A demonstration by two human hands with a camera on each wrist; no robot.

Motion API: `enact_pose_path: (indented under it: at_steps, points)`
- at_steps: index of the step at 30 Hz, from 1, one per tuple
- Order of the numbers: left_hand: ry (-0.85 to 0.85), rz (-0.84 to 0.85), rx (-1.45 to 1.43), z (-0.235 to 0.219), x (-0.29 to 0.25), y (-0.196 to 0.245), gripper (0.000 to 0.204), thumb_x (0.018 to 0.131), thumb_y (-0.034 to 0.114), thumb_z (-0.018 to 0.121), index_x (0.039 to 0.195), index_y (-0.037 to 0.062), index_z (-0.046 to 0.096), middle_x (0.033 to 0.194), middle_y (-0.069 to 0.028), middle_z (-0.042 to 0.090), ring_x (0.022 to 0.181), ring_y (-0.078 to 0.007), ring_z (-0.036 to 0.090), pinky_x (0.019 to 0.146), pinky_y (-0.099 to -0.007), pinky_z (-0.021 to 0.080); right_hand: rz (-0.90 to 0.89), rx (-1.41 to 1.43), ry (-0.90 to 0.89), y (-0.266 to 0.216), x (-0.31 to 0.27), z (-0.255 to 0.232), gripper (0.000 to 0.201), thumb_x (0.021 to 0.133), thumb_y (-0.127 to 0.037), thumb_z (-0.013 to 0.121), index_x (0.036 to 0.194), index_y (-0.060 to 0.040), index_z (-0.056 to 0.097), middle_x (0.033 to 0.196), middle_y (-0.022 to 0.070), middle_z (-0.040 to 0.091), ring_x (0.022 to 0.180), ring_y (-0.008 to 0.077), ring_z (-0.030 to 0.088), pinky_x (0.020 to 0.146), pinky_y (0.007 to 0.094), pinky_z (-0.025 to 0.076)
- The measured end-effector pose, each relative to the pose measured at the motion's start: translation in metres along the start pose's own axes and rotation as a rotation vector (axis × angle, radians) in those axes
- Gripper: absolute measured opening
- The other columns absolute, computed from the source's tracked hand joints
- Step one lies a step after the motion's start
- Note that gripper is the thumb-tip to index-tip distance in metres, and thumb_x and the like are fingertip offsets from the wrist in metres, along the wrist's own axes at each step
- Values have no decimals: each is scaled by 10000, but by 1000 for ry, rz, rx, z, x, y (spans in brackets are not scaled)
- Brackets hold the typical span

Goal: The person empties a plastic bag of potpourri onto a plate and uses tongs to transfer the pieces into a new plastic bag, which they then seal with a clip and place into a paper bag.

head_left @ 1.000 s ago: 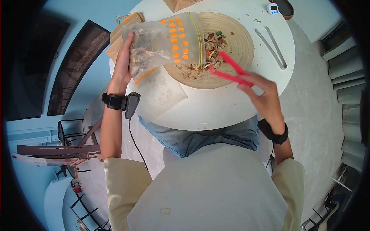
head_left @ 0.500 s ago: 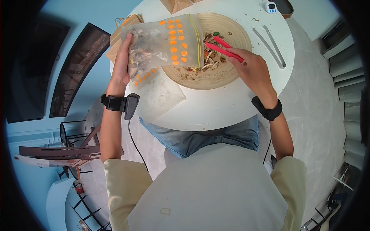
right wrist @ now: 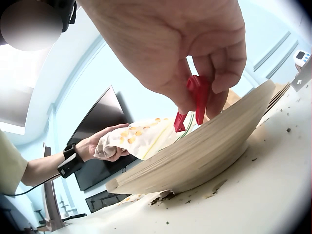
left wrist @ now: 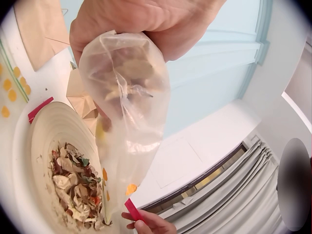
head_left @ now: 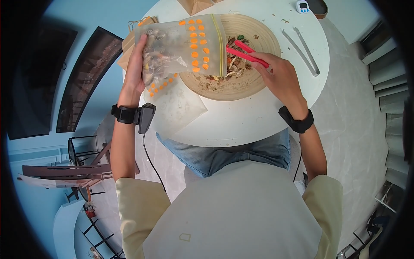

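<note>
My left hand [head_left: 137, 64] grips the closed end of a translucent zip bag [head_left: 172, 45] printed with orange slices. Pale dried pieces show through the plastic in the left wrist view. The bag lies on its side, its yellow-edged mouth over a round wooden bowl [head_left: 271, 43]. In that bowl is a heap of dried mushroom-like slices and bits [head_left: 236, 64], partly hidden by the bag. With thumb and fingers my right hand [head_left: 282, 80] holds what looks like a red bag clip [head_left: 248, 57], its two arms slightly apart, tips close beside the bag's mouth.
Metal tongs [head_left: 308, 54] lie on the white table [head_left: 241, 125] at right, below a small timer [head_left: 302, 7]. Another translucent bag [head_left: 181, 112] lies flat at front left. Brown paper bags [head_left: 196, 5] stand behind. A red strip [left wrist: 40, 108] rests by the bowl's far rim.
My right hand has moved left and away from me, bringing the red clip to the bag's mouth. The clip's arms are closer together. My left hand and the bag have barely shifted.
</note>
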State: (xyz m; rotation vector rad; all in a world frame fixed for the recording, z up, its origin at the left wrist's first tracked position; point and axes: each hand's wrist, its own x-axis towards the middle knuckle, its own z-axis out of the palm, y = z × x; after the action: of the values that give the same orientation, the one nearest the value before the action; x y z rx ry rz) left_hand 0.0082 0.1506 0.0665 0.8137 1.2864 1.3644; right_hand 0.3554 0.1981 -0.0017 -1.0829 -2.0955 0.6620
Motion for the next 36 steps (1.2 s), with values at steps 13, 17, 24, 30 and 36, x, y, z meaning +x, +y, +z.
enact_pose_path:
  at_steps: [13,17,24,30,36]
  points:
    - [11,110,292,30,4,20,510,958,394,547,1293,23,446,1130,-120,603,903,-153,665,715,-287,592,77,46,45,11,-21,-11,254,907,-196,646,1109,-48,682,986,175,699,779,312,670,716,346,516]
    - [65,142,474,39,6,22,634,935,436,569,1368,8,391,1199,-145,564,1060,-194,600,853,-307,535,68,59,92,13,-26,-13,252,895,-180,664,1104,-39,681,995,171,700,844,306,666,762,352,509]
    - [34,182,658,58,2,35,714,915,484,572,1385,-24,395,1240,-169,552,1107,-228,582,895,-326,515,77,46,113,13,-30,-17,249,891,-183,669,1096,-43,683,975,155,702,841,294,639,763,360,501]
    - [60,176,750,72,3,42,774,892,553,560,1389,-20,405,1294,-200,530,1208,-275,527,973,-349,474,50,57,97,13,-32,-17,243,899,-187,660,1093,-43,683,998,155,701,860,297,640,752,368,507]
    - [2,260,853,63,17,47,692,926,525,525,1344,-22,469,1203,-203,603,1104,-279,608,947,-361,492,60,69,61,15,-33,-17,240,896,-180,658,1094,-47,684,1018,151,699,866,301,639,761,370,509]
